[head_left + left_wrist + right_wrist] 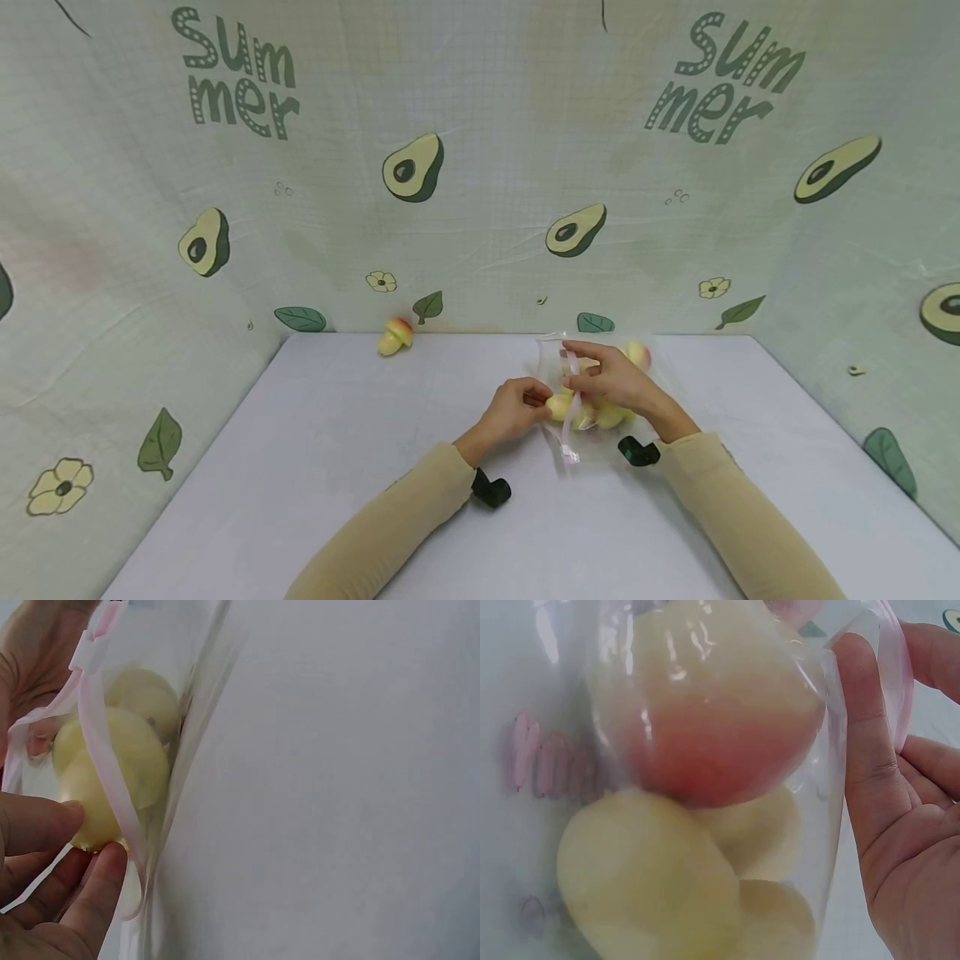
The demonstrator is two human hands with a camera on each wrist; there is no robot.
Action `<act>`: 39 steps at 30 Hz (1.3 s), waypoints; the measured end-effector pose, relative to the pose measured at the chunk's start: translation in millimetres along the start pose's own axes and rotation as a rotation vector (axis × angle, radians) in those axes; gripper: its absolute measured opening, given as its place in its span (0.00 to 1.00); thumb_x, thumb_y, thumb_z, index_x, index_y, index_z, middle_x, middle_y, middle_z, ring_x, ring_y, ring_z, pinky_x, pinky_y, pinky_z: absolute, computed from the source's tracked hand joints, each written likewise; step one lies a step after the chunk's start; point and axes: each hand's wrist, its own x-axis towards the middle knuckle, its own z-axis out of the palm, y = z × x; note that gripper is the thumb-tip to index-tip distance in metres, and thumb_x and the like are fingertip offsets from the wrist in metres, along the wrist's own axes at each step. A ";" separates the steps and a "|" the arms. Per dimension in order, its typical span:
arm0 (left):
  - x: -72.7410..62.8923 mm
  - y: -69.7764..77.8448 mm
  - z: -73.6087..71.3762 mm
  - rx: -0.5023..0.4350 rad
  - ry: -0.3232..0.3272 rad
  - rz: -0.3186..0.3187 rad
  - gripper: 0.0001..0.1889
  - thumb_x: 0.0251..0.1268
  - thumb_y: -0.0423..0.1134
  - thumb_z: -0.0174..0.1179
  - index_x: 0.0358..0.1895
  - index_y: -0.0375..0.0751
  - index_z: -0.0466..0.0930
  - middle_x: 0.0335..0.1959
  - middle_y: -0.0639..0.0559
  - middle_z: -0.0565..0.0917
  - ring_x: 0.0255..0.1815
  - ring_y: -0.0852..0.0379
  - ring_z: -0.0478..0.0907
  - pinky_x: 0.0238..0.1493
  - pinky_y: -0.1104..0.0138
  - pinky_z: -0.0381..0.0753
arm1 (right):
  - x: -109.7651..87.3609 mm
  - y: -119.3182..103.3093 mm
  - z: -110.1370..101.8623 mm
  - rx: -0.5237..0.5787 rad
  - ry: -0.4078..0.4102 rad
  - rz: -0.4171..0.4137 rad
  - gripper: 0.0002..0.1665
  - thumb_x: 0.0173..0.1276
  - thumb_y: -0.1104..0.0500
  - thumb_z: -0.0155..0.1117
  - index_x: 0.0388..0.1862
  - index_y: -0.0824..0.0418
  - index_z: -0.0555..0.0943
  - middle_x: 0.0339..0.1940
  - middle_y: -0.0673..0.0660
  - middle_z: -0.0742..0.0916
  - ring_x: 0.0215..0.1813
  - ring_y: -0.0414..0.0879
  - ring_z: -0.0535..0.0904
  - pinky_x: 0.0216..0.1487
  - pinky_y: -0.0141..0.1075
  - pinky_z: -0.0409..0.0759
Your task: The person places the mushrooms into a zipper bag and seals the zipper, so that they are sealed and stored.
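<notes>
My left hand [517, 407] pinches a pale yellow toy mushroom [90, 806] between thumb and fingertips at the mouth of a clear zip bag [547, 847]. The bag's pink closure strip [105, 750] runs across that mushroom in the left wrist view. On the other side, my right hand [611, 379] grips the bag's mouth, its thumb [862, 712] along the film beside the pink edge. Several yellow toy mushrooms lie inside the bag, one with a red-tinted cap [720, 750]. A white slider [88, 651] sits on the strip.
Another toy mushroom [395, 336], yellow with a red and yellow cap, lies at the back edge of the white table [360, 417], left of the bag. A cloth [487, 167] printed with avocados, leaves and lettering hangs behind and along both sides.
</notes>
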 end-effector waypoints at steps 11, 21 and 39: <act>3.2 1.5 6.9 -0.007 -0.012 0.006 0.10 0.57 0.28 0.65 0.42 0.35 0.82 0.37 0.51 0.84 0.35 0.63 0.79 0.38 0.73 0.79 | 1.6 0.3 1.5 0.029 0.000 0.001 0.42 0.62 0.57 0.69 0.72 0.62 0.63 0.66 0.66 0.70 0.41 0.55 0.84 0.31 0.37 0.81; 2.4 1.1 6.6 0.018 0.019 0.019 0.06 0.57 0.30 0.65 0.38 0.38 0.83 0.32 0.54 0.82 0.31 0.64 0.77 0.34 0.73 0.78 | -0.3 -1.4 0.3 0.022 -0.009 -0.003 0.42 0.63 0.57 0.68 0.72 0.63 0.62 0.67 0.67 0.69 0.39 0.53 0.84 0.31 0.36 0.81; 9.0 2.0 18.1 -0.028 0.033 -0.011 0.06 0.56 0.30 0.66 0.37 0.34 0.85 0.28 0.55 0.84 0.29 0.66 0.78 0.31 0.74 0.78 | 1.0 1.1 -0.6 0.049 -0.026 -0.011 0.42 0.63 0.58 0.68 0.72 0.64 0.61 0.67 0.68 0.68 0.38 0.52 0.84 0.34 0.38 0.82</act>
